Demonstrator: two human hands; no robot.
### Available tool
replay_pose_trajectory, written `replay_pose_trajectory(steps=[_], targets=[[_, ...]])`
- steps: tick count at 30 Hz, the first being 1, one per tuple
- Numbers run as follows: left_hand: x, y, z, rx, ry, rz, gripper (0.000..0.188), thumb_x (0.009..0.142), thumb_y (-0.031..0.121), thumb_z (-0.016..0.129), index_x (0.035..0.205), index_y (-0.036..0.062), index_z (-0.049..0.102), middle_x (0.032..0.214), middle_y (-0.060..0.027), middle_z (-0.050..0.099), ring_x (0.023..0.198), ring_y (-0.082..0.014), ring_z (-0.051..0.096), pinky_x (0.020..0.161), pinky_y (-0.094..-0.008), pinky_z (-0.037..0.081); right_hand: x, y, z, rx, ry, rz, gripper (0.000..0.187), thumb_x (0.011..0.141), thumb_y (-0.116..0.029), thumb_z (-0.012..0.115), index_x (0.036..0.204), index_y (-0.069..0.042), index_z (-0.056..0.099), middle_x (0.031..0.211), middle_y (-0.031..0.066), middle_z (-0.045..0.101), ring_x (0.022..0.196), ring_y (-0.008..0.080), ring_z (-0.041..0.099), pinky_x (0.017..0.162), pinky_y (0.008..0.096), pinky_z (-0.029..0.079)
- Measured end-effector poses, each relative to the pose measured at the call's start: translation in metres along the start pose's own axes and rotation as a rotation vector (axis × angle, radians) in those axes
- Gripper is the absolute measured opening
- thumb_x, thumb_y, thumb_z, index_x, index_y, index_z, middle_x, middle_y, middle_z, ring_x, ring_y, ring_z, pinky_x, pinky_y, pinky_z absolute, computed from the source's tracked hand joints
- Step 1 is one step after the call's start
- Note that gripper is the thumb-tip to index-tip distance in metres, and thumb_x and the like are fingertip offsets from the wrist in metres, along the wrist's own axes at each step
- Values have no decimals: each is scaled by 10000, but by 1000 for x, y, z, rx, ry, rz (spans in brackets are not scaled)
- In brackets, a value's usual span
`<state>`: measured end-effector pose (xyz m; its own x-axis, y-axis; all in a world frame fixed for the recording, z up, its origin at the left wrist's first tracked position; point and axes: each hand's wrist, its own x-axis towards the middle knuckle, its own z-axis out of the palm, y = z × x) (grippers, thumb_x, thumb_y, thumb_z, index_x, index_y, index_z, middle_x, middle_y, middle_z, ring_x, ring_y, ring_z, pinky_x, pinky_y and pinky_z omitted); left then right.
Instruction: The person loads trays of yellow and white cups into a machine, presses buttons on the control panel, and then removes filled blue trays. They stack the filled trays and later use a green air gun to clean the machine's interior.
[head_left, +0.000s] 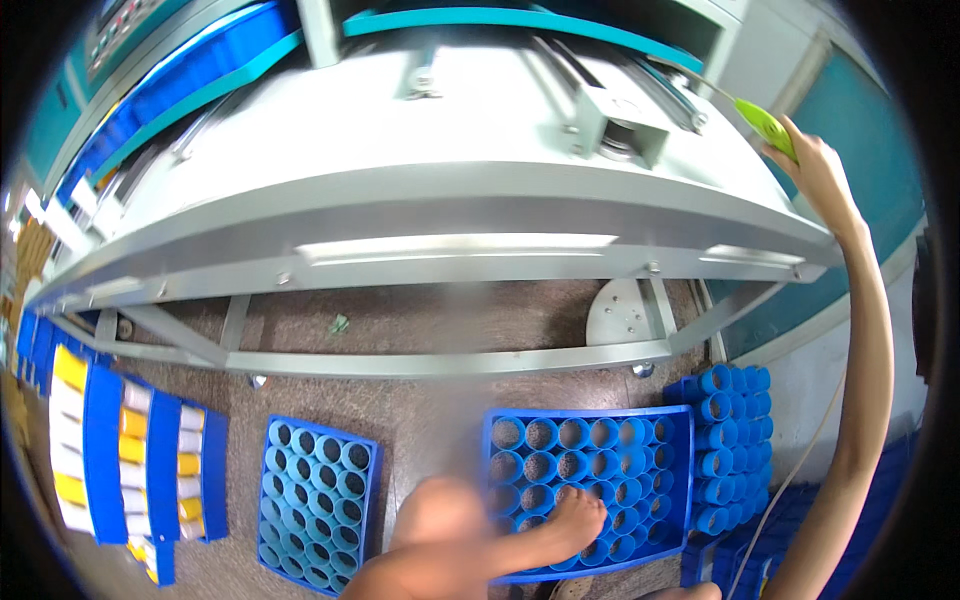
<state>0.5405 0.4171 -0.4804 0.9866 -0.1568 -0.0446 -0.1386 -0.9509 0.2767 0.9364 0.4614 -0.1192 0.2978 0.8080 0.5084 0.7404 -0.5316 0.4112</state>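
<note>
My right hand (818,172), arm stretched forward, is closed around the bright green handle of a tool (766,130) at the far right. A thin rod runs from this handle over the white machine table (480,130); its kind I cannot make out. Low in the middle, my left hand (575,518) is over a blue crate (684,480) packed with round blue cups (540,434). Its fingers are curled among the cups, and whatever they hold is hidden. Grey, grainy contents show in several cups.
A second blue crate (375,470) of cups stands on the floor to the left. Stacked blue bins (105,450) with white and yellow pieces are farther left. More blue cups (735,440) are stacked at right, near a thin cord (815,445). The table's metal frame (450,362) spans the floor ahead.
</note>
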Motion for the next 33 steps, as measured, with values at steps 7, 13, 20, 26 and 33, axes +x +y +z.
replay_pose_trajectory(steps=[7,13,20,26,33], targets=[[21,28,-3,-104,15,22,253,776,182,640,954,18,713,915,-131,694,887,-281,631,758,-496,468,38,-61,-32,123,-21,-111,354,949,-326,626,1187,-68,570,772,209,659,614,303,641,614,403,516],[28,33,-19,-68,-73,-86,301,818,182,621,1045,14,724,1080,-207,691,1046,-388,623,900,-600,445,78,-169,-63,-25,57,-254,332,952,-316,619,1170,-75,552,731,204,647,622,325,653,622,421,527],[55,58,47,-131,191,-166,489,785,355,739,1107,-6,666,1096,-238,665,964,-435,619,904,-588,462,93,-250,-73,-97,79,-346,278,948,-322,619,1053,-76,545,766,156,681,652,284,677,579,383,547],[34,34,22,-166,141,-71,330,819,222,627,1062,14,706,1042,-190,694,991,-371,631,856,-597,464,109,-286,-83,-194,107,-410,269,939,-302,632,1042,-70,544,752,140,671,637,275,664,556,362,538],[7,8,-43,-89,34,-121,262,817,173,601,998,36,731,996,-153,712,963,-322,648,814,-566,483,114,-282,-82,-175,39,-348,298,947,-311,623,1080,-56,546,778,191,675,643,298,669,556,385,538]])
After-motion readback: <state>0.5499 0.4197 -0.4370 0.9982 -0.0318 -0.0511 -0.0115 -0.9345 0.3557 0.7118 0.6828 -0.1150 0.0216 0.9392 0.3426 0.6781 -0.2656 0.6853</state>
